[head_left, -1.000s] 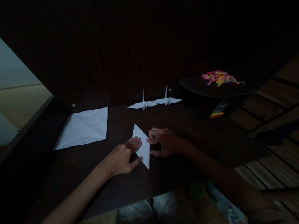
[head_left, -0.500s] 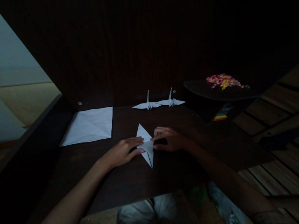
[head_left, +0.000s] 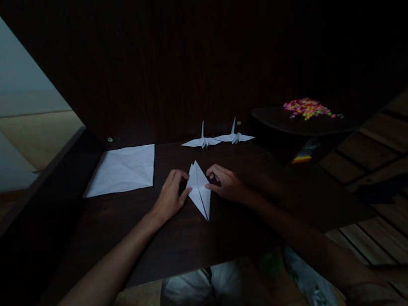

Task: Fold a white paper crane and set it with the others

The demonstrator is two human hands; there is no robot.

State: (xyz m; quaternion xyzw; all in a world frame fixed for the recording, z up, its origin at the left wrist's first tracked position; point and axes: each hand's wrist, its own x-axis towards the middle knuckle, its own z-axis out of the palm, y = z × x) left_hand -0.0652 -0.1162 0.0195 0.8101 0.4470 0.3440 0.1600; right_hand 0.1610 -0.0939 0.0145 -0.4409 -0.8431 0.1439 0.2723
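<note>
Left hand (head_left: 172,195), right hand (head_left: 227,183) hold folded paper (head_left: 198,189) by opposite side edges; table (head_left: 175,252) stretches from paper's lower tip to front edge; paper cranes (head_left: 204,142) beyond, near back panel (head_left: 179,76).

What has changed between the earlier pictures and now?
The left hand has drawn back from across the folded paper to its left edge. The paper sits slightly nearer the paper cranes, a lengthwise line now running down it. The right hand stays at its right edge. The cranes and white sheet stayed put.
</note>
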